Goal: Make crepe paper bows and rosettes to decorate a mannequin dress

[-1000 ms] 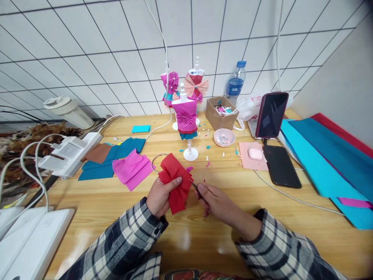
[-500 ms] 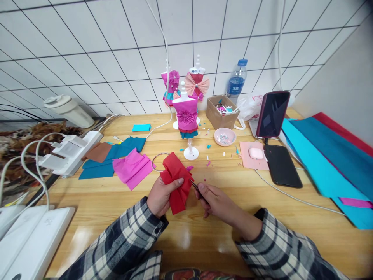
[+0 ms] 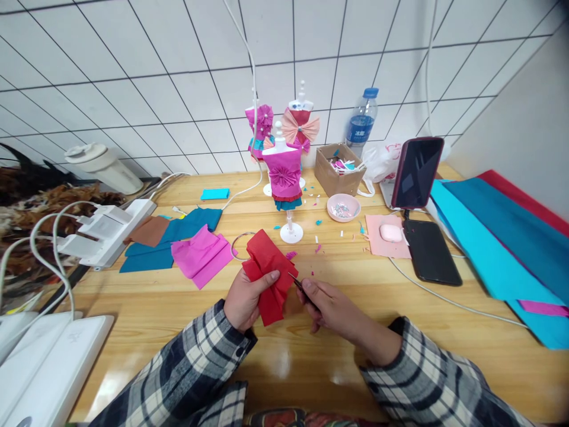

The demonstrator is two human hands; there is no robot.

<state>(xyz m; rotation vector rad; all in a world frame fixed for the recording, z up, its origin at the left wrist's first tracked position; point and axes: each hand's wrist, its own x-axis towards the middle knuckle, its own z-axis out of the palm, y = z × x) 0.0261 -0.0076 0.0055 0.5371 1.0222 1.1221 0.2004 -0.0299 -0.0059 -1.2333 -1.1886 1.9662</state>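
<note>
My left hand (image 3: 245,299) grips a pleated piece of red crepe paper (image 3: 268,270) just above the wooden table (image 3: 186,308). My right hand (image 3: 328,303) holds small dark scissors (image 3: 297,282), and their tip touches the right edge of the red paper. Behind the hands stands a small mannequin in a magenta paper dress (image 3: 284,178) on a white stand. Two more dressed mannequins (image 3: 299,121) stand near the tiled wall. A metal ring (image 3: 240,245) lies partly under the red paper.
Magenta paper (image 3: 200,255) and teal paper (image 3: 178,234) lie at left by a white power strip (image 3: 109,228). A cardboard box (image 3: 338,172), pink bowl (image 3: 342,208), earbud case (image 3: 390,232), two phones (image 3: 430,252) and large paper sheets (image 3: 502,243) fill the right.
Both hands stay almost still on the red paper and scissors. The view has shifted slightly.
</note>
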